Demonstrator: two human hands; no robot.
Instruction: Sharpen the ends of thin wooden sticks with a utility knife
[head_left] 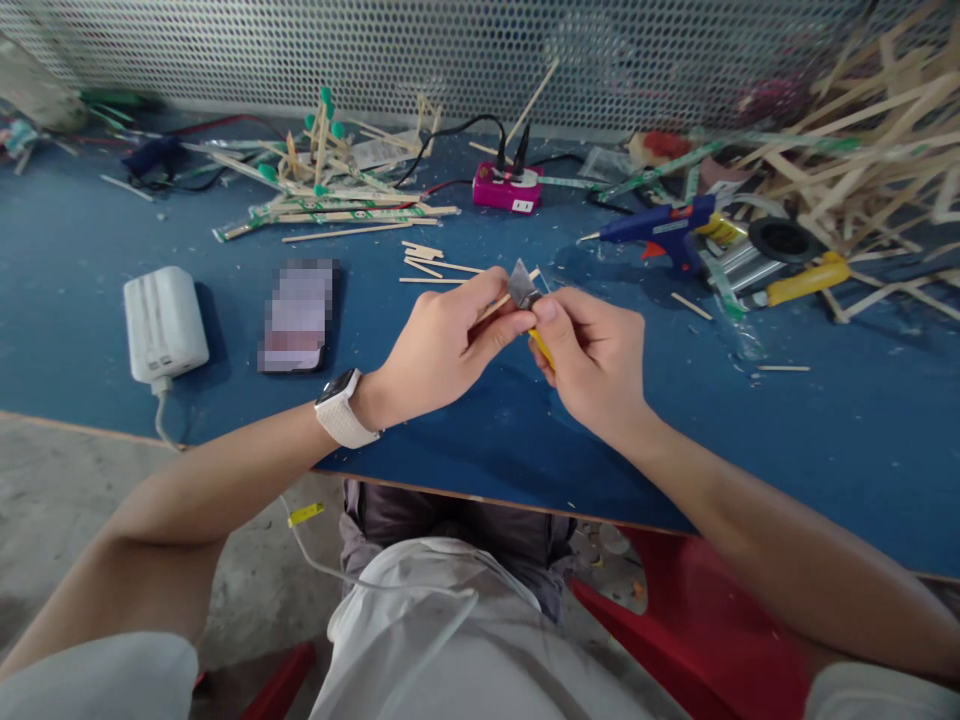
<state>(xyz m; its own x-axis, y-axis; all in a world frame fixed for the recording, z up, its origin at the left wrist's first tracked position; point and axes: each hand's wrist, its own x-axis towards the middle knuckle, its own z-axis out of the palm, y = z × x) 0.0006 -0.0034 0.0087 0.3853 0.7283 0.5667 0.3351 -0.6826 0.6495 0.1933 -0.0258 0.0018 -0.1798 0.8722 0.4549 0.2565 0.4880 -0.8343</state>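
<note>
My left hand (442,345) is closed in a pinch on a thin wooden stick (496,303) above the blue table (90,330). My right hand (589,350) is closed round a yellow-handled utility knife (525,290), whose grey blade tip touches the stick just beside my left thumb. Both hands meet over the table's near middle. A white smartwatch (341,408) sits on my left wrist.
A white power bank (163,322) and a phone (300,315) lie at left. Loose sticks (431,262) lie behind my hands, with a pink power strip (506,188), a blue glue gun (664,228) and a heap of wooden strips (877,150) at the back right.
</note>
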